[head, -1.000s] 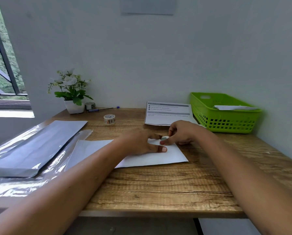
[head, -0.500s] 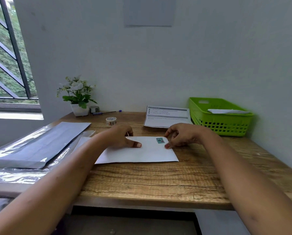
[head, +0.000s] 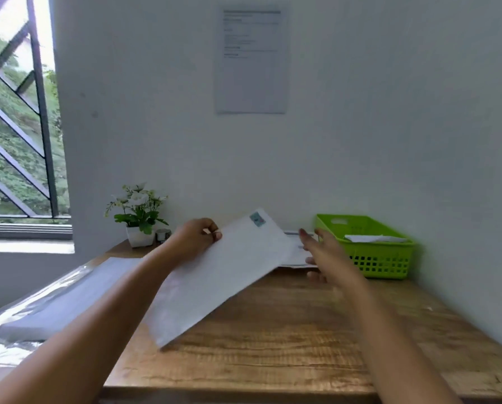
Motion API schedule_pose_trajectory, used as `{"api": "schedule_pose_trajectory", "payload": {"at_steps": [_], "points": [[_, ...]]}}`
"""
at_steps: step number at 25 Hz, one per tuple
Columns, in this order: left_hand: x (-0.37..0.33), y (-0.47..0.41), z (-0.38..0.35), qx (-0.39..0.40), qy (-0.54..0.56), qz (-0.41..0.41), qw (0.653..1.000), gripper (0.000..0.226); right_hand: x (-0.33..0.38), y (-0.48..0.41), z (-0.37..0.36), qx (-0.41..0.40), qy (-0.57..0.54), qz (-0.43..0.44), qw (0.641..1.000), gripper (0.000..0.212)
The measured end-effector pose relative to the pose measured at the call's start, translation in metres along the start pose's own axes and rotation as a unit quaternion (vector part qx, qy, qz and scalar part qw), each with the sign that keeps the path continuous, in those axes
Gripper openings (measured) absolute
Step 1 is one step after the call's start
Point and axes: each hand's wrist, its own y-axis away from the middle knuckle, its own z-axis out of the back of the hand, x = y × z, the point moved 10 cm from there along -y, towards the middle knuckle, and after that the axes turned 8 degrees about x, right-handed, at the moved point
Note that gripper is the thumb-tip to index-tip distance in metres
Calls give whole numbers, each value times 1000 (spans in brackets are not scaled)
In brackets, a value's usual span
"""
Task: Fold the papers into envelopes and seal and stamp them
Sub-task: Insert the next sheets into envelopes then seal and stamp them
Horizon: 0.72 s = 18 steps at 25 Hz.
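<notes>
above the desk point(head: 302, 330), the left hand point(head: 196, 239) is pinching a stamped envelope point(head: 215, 275), seemingly finished. the right hand point(head: 325, 252) is hovering empty, fingers spread, near the two o'clock basket point(head: 389, 258).

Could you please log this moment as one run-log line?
left hand: grips stamped envelope, tilted over table | right hand: open, empty, beside green basket

One wide-angle view is taken from head height, directed forward and slightly downward across the wooden table point(head: 302, 330) toward the white wall point(head: 389, 112); the left hand point(head: 194, 240) and right hand point(head: 325, 255) are framed close, at centre.
</notes>
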Motion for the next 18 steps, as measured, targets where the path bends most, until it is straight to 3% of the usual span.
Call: {"api": "schedule_pose_trajectory", "payload": {"at_steps": [2,4,6,9,12,15,18], "points": [[-8,-18,18,-59,93,6,994,16,-7,22,-17,10,-74,-17,997,72],[-15,-34,21,-108,172,23,979,19,-14,45,-58,105,-105,-62,987,81],[-26,-45,13,-136,215,38,966,15,-11,61,-83,163,-145,-82,972,70],[-42,-52,-8,-147,232,61,960,11,1,60,-78,141,-213,-64,965,45],[-55,-61,-35,-95,266,66,957,14,4,42,-41,58,-260,-18,964,30],[-84,-58,-76,38,375,49,925,47,9,26,4,-5,-250,12,968,27],[-112,-48,-106,137,386,28,912,48,16,13,59,-58,-213,16,975,29]]}}
